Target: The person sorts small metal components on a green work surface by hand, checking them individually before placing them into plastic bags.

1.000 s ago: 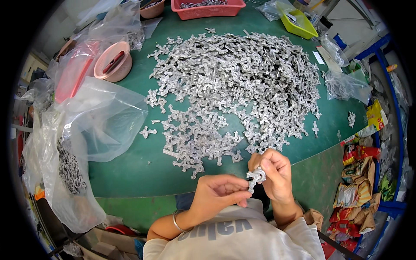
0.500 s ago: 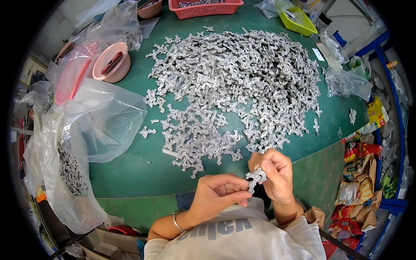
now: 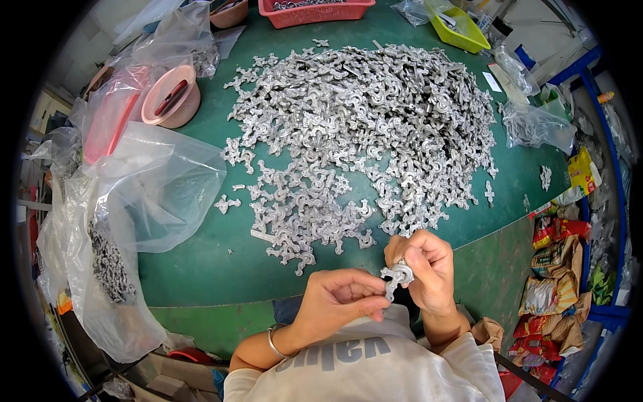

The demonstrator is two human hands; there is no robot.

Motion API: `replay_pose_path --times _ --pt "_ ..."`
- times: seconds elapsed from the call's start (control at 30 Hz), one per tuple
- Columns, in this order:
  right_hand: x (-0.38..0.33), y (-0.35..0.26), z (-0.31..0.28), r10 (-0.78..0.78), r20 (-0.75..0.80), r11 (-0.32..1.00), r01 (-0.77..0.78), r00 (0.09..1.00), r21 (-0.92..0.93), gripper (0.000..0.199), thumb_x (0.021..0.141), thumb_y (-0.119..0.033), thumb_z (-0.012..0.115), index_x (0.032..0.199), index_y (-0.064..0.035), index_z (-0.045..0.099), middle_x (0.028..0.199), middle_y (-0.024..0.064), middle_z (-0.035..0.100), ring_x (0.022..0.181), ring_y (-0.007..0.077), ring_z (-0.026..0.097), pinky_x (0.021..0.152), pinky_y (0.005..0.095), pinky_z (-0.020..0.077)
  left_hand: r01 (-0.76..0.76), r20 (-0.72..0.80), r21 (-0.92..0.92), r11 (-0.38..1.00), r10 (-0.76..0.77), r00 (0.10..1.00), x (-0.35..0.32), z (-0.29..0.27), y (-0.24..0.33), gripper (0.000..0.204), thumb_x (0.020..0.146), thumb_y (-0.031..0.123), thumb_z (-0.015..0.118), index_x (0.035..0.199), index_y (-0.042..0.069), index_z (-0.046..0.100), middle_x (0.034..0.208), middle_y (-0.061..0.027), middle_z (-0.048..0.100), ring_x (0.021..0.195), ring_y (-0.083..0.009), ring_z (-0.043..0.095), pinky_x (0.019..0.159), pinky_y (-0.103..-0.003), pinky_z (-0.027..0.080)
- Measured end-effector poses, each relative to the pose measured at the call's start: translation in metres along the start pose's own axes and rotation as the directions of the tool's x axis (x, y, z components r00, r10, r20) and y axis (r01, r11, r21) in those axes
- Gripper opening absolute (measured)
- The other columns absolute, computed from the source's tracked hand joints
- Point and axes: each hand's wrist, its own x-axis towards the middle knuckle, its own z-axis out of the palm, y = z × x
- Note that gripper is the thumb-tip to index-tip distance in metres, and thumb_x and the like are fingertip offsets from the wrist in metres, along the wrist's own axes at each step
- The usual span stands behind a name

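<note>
Between my hands, at the table's near edge, is a small silver-grey cast metal part [image 3: 398, 275] with a curved, pierced shape. My right hand [image 3: 429, 271] pinches its upper end between thumb and bent fingers. From the left, my left hand [image 3: 343, 298] has its thumb and fingers closed around the part's lower left side; the fingertips hide exactly what they grip. Beyond the hands, a broad heap of similar metal parts [image 3: 375, 114] covers the middle of the green table [image 3: 194, 275]. Some loose ones lie spread toward me, close to my right hand.
To the left stand a pink bowl [image 3: 187, 107] with a red-handled tool and a clear plastic bag [image 3: 174, 194]. A red tray [image 3: 321, 17] and a yellow-green basket [image 3: 462, 33] sit at the back. Plastic bags [image 3: 536, 127] and a blue shelf frame [image 3: 619, 167] are at right.
</note>
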Motion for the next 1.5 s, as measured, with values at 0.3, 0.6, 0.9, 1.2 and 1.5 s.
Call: replay_pose_path --times 0.3,0.6,0.9,1.2,1.5 --pt "0.026 0.013 -0.025 -0.287 -0.044 0.665 0.166 0.957 -0.729 0.009 0.084 -0.004 0.058 0.089 0.0031 0.061 0.077 0.0096 0.059 0.07 0.0174 0.054 0.063 0.0281 0.0421 -0.095 -0.398 0.142 0.985 0.145 0.906 -0.012 -0.029 -0.005 0.013 0.08 -0.004 0.063 0.092 -0.005 0.06 0.078 -0.0081 0.062 0.064 -0.0111 0.059 0.059 -0.022 0.047" --pt "0.054 0.035 -0.015 -0.259 0.255 0.056 0.278 0.932 -0.959 0.027 0.075 -0.007 0.065 0.101 0.0005 0.059 0.107 0.0153 0.053 0.099 0.0333 0.047 0.084 0.0409 0.0369 -0.199 -0.709 0.521 0.83 0.551 0.441 -0.076 -0.111 0.023 0.008 0.083 -0.001 0.061 0.09 -0.004 0.06 0.07 -0.0041 0.062 0.059 -0.0076 0.057 0.056 -0.019 0.044" --pt "0.054 0.045 -0.022 -0.18 0.271 -0.061 0.264 0.946 -0.963 0.023 0.072 -0.002 0.065 0.093 0.0029 0.06 0.118 0.0171 0.049 0.111 0.0342 0.044 0.092 0.0434 0.0328 -0.544 -0.684 0.649 0.532 0.722 -0.11 -0.157 -0.147 0.047 0.009 0.089 0.008 0.055 0.091 -0.001 0.055 0.073 -0.003 0.054 0.06 -0.0084 0.05 0.053 -0.019 0.042" --pt "0.06 0.04 -0.028 -0.223 0.302 0.032 0.316 0.927 -0.948 0.022 0.062 -0.002 0.07 0.082 -0.0003 0.061 0.104 0.0119 0.056 0.103 0.03 0.048 0.085 0.0401 0.0349 -0.609 -0.691 0.632 0.48 0.705 -0.16 -0.146 -0.156 0.078 0.03 0.093 0.012 0.048 0.116 -0.006 0.049 0.106 -0.0154 0.057 0.083 -0.0142 0.056 0.063 -0.019 0.046" --pt "0.056 0.054 -0.03 -0.424 0.265 0.163 0.361 0.866 -0.918 0.016 0.066 -0.003 0.072 0.079 -0.0025 0.061 0.085 0.01 0.061 0.089 0.0255 0.056 0.084 0.0371 0.0342 -0.265 -0.561 0.432 0.862 0.487 0.669 -0.05 -0.072 0.006 0.019 0.089 0.002 0.052 0.105 -0.003 0.059 0.084 -0.0088 0.061 0.072 -0.0123 0.058 0.06 -0.023 0.049"
